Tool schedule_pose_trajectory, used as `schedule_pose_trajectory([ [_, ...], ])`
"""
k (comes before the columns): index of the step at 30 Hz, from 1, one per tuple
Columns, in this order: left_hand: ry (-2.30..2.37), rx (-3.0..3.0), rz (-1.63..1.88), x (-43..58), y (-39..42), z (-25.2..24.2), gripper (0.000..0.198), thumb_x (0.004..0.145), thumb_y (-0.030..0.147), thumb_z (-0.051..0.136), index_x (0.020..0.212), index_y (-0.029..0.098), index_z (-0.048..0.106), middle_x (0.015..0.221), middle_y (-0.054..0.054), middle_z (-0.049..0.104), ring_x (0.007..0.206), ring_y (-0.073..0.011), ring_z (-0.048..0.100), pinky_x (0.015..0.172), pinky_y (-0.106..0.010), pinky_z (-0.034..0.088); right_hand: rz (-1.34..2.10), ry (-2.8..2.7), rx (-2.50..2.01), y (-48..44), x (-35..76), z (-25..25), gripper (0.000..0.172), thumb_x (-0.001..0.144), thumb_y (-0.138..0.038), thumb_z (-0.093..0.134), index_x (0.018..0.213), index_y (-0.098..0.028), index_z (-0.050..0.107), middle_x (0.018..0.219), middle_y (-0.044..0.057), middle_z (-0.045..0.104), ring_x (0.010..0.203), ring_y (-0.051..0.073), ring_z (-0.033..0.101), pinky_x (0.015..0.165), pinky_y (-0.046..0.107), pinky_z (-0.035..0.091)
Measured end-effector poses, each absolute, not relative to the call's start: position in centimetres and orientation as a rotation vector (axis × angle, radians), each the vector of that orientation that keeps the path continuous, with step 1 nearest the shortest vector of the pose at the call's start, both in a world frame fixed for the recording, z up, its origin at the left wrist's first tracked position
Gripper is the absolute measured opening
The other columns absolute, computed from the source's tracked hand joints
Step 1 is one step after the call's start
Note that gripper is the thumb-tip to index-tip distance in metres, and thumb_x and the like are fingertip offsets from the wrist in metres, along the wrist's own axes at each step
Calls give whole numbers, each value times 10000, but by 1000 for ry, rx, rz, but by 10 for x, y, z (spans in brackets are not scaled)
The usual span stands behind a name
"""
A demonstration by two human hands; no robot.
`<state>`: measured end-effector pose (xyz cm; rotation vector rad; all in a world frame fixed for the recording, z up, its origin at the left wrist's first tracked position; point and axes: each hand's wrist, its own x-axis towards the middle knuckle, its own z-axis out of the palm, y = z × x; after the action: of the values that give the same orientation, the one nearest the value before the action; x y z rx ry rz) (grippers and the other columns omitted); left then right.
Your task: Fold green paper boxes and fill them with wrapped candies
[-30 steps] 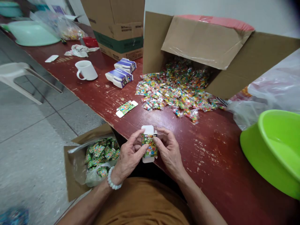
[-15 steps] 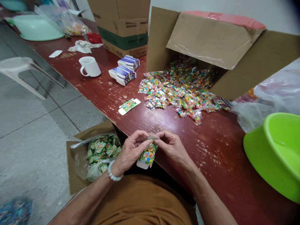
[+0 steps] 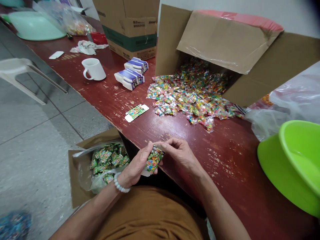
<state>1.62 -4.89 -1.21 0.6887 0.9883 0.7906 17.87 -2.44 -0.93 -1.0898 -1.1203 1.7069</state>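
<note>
My left hand (image 3: 137,164) is wrapped round a small green printed candy box (image 3: 154,158), thumb along one side and fingers beneath. With its thumb and index finger my right hand (image 3: 180,151) pinches the top flap of the same box. A white flap sticks out at the box's lower end. On the table ahead lies a flat green carton (image 3: 136,112) with white end flaps. Small clear packets of coloured candies (image 3: 185,96) spill from a cardboard box (image 3: 212,40) lying on its side.
An open carton of green packs (image 3: 107,160) stands low at left, below the table edge. Purple-and-white cartons (image 3: 130,79), a white mug (image 3: 93,69) and a tall cardboard box (image 3: 130,33) are farther back. A lime-green basin (image 3: 282,166) sits at right.
My left hand has shifted from pinching the top edge to wrapping round the box's side, fingers underneath. The box has tilted slightly; my right hand stays at its top flap.
</note>
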Motion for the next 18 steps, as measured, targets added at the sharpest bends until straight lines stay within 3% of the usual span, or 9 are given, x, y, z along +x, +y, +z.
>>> schedule_pose_trajectory([
  [4,986,752,803,15,-47,-12,684,919,681,448,1361,183,601,709,-52,667,517,-116,596,472,-188,483,1805,-1071,-992,-20,177,-3,312,708,-406,854,862,-159,740,798,52,751,511,113,607,500,256,519],
  [10,1003,817,815,19,-45,-9,702,914,687,449,1371,174,593,737,-65,682,495,-116,586,455,-200,480,1771,-902,-986,-19,174,-6,257,681,-358,869,741,-154,724,888,71,765,493,120,607,436,261,503],
  [13,1013,827,857,23,-44,-6,718,881,689,516,1340,147,617,723,-65,683,542,-139,600,484,-225,511,1732,-897,-1021,-18,175,-9,263,688,-364,864,741,-155,714,834,66,758,509,132,609,429,258,499],
  [18,1022,753,901,27,-42,-5,697,883,664,541,1340,142,607,729,-63,685,563,-139,598,489,-219,514,1669,-1030,-970,-19,176,-8,252,778,-407,794,795,-174,698,912,49,735,593,115,608,508,239,516],
])
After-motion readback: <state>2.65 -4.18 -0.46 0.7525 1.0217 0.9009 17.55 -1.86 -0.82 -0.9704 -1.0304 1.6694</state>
